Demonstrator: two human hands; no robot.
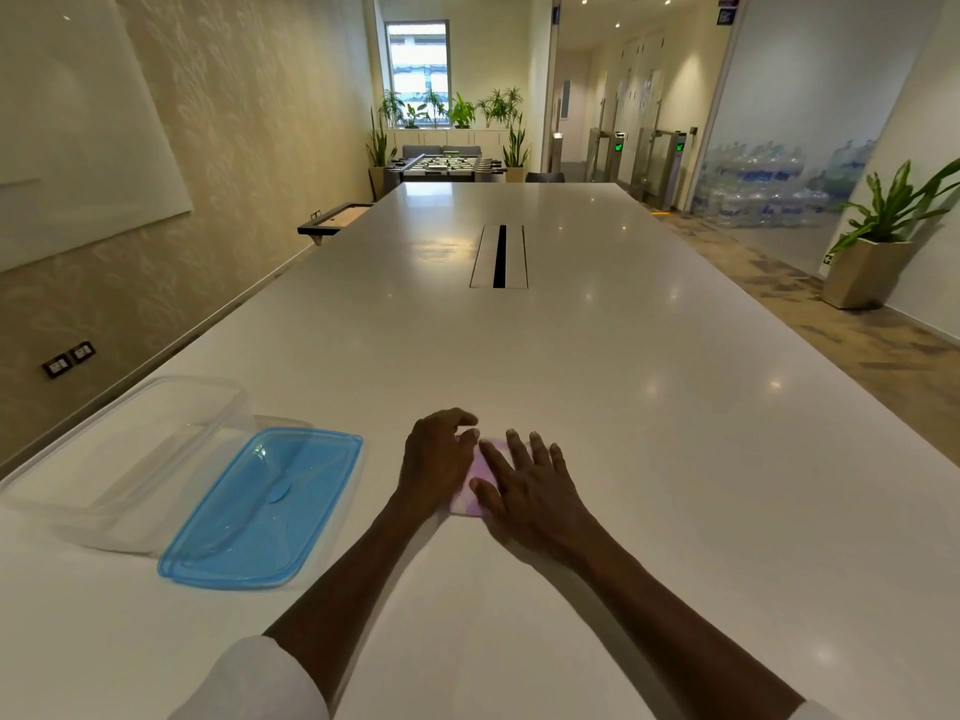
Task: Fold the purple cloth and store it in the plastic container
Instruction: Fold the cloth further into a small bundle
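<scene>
The purple cloth (477,478) lies on the white table (623,407) folded into a small pale-purple rectangle, mostly hidden under my hands. My right hand (530,485) presses flat on it with fingers spread. My left hand (441,457) rests on the cloth's left side, fingers curled over its far edge. The clear plastic container (130,459) stands open at the left of the table. Its blue lid (260,511) lies beside it, between the container and my left arm.
A cable slot (500,256) is set into the middle of the long table. The table's left edge runs close to a wall. Potted plants (878,241) and a carpeted floor are off to the right.
</scene>
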